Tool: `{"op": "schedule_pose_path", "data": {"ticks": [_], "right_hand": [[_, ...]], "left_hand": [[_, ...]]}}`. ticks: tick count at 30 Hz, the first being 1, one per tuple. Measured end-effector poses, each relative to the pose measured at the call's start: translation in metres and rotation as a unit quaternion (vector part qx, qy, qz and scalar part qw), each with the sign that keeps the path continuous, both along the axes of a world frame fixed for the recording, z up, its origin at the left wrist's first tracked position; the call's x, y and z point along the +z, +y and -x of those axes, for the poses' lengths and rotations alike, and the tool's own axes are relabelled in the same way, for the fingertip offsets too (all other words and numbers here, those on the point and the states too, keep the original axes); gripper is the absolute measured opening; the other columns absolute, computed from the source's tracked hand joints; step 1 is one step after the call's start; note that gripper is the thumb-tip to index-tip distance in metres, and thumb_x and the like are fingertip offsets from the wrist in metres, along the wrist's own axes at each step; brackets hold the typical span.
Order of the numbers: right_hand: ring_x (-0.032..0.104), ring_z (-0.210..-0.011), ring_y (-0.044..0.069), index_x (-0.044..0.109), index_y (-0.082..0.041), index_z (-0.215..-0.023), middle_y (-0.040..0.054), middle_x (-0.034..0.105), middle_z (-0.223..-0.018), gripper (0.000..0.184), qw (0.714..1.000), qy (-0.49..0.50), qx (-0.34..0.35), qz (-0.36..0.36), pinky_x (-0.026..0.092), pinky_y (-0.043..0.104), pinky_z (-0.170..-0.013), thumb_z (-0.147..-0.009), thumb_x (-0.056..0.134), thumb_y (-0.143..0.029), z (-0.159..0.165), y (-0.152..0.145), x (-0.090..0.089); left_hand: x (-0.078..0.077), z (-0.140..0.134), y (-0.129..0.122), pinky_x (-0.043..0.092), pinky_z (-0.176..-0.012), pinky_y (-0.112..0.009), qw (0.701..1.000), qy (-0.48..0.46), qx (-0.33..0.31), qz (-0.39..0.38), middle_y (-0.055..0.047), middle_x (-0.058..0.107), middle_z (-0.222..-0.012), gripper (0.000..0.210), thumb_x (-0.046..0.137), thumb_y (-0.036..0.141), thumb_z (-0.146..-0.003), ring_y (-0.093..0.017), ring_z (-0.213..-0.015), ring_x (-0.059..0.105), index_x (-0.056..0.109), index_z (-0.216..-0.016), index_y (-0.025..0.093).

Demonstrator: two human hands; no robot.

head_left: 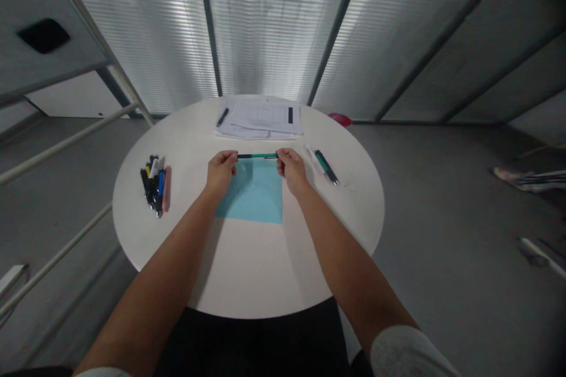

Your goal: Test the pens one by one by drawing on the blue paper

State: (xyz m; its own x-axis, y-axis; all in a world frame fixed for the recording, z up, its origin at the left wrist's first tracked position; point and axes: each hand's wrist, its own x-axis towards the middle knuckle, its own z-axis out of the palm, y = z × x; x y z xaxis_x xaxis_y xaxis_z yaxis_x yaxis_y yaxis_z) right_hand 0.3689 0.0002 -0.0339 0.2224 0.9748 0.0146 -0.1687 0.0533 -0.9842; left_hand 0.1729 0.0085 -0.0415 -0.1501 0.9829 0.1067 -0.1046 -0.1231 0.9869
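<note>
A green and black pen (256,156) is stretched level between my two hands, over the far edge of a light-blue sheet (254,197). My left hand (221,172) is closed on its black end, and my right hand (290,166) pinches the other end, by the clip. The fingers hide both tips. Just right of my right hand lie a white pen (313,159) and dark pens with green parts (326,167), side by side on the white table.
The round white table (247,277) carries a stack of printed papers (265,118) with a black pen (222,117) at the back. A bunch of several pens (153,182) lies left, beside a pink stick-like item (167,188). Metal rails (66,144) stand left; a person's foot (513,177) shows far right.
</note>
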Motion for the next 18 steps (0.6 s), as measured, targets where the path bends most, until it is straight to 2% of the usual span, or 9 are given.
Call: {"op": "schedule_pose_path", "data": {"ticks": [9,18], "right_hand": [[0.041,-0.039,0.006,0.056,-0.021,-0.08,-0.0089,0.049,-0.048,0.019,1.0,-0.012,-0.001,0.005,0.027,0.018,-0.038,-0.076,0.063,-0.038,0.0003,-0.0018,0.002],[0.045,-0.039,0.006,0.057,-0.021,-0.086,-0.0065,0.058,-0.057,0.017,1.0,0.014,0.012,0.01,0.03,0.019,-0.039,-0.072,0.059,-0.031,-0.0012,-0.002,0.0022]], "left_hand": [[-0.0001,0.0009,-0.0002,0.035,-0.044,-0.021,1.0,-0.014,-0.007,0.001,0.001,0.058,-0.068,0.016,0.067,0.028,-0.071,-0.006,-0.047,0.046,0.067,-0.084,0.018],[-0.002,-0.0001,0.002,0.036,-0.044,-0.021,1.0,-0.012,0.001,0.007,-0.001,0.059,-0.069,0.02,0.068,0.037,-0.074,-0.006,-0.047,0.045,0.063,-0.077,0.017]]}}
